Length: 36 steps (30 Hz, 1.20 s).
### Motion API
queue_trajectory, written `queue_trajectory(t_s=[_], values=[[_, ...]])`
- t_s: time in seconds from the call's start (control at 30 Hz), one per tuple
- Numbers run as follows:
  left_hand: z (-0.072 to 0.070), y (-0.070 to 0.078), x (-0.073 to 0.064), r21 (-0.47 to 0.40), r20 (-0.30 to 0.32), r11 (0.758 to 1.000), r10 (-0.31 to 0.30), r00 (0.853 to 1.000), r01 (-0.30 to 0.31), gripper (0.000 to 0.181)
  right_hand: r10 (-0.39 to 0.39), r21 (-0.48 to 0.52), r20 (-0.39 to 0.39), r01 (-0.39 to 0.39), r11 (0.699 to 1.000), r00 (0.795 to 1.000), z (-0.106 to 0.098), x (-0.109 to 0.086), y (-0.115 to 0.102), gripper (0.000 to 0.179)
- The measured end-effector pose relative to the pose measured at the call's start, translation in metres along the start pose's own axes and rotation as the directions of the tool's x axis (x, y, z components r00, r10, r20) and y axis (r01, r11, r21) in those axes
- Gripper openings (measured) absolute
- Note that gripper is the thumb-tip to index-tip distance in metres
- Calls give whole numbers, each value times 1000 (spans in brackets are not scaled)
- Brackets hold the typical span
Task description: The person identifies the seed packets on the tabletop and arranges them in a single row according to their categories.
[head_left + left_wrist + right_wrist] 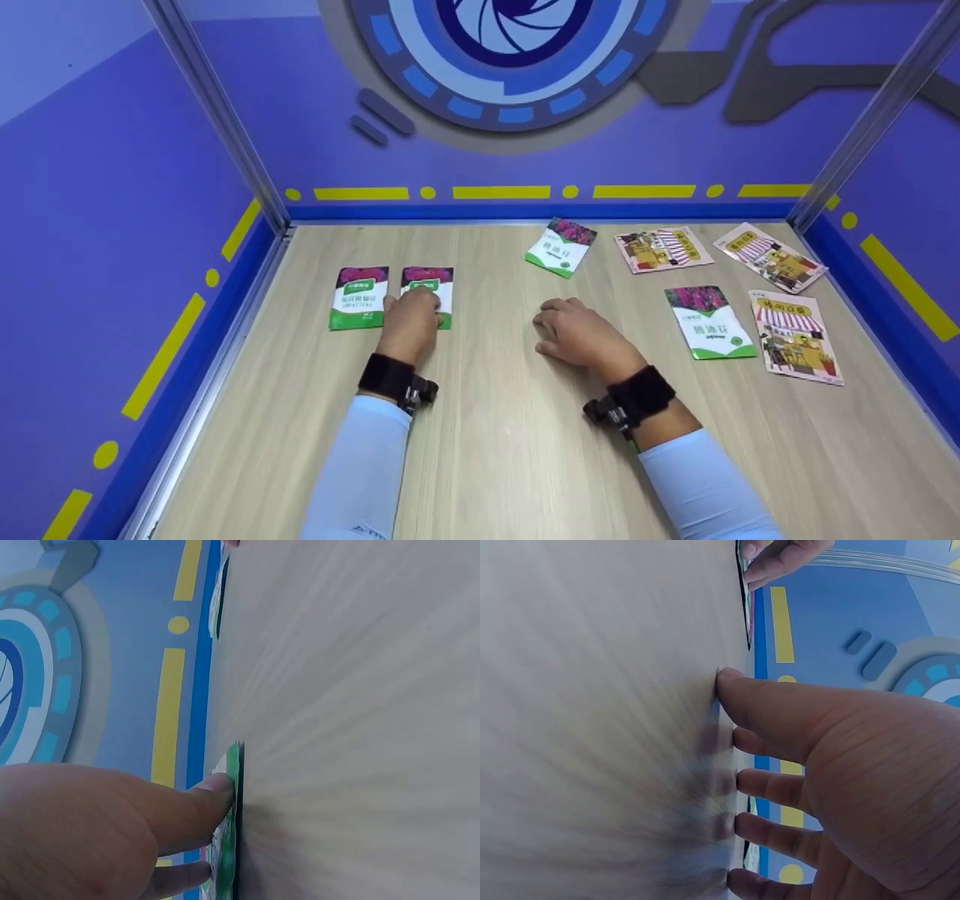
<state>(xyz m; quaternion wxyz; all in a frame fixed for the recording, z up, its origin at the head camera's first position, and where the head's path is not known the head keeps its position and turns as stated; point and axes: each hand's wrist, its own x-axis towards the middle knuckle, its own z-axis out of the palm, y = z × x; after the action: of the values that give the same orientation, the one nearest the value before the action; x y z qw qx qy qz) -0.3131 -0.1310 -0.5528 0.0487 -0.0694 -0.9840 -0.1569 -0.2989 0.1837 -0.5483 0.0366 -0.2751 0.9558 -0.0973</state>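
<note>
Head view: left hand (411,324), digits parted, on packet (427,277); right hand (583,334), fingers spread, at tabletop (495,435)

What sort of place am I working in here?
Probably a purpose-built work booth: flat, purple-blue printed wall panels with yellow dashes, straight silver metal corner posts, and a pale wood-grain tabletop between them.

place: work booth (97,195) | evidence: printed blue-purple wall panels (480,169) | metal corner posts (219,112) | wood-grain tabletop (495,450)
</note>
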Motion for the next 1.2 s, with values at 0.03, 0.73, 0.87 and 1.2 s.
queue_trajectory(t_s=[0.03, 0.73, 0.87, 1.2], values=[[0, -2, 0, -6, -3, 1000, -1, 1000, 1, 12, 3, 0, 2, -3, 1000, 1000, 0, 0, 0, 51], [-7, -17, -3, -14, 15, 1000, -12, 1000, 13, 35, 25, 8, -1, -25, 1000, 1000, -1, -2, -1, 50], [-7, -21, -3, -19, 24, 1000, -20, 1000, 20, 45, 34, 12, 19, -35, 999, 999, 0, -1, 0, 50], [-10, -26, -2, -5, 45, 999, -39, 998, 39, 50, 29, 10, 16, -29, 1000, 999, -2, -1, -1, 49]])
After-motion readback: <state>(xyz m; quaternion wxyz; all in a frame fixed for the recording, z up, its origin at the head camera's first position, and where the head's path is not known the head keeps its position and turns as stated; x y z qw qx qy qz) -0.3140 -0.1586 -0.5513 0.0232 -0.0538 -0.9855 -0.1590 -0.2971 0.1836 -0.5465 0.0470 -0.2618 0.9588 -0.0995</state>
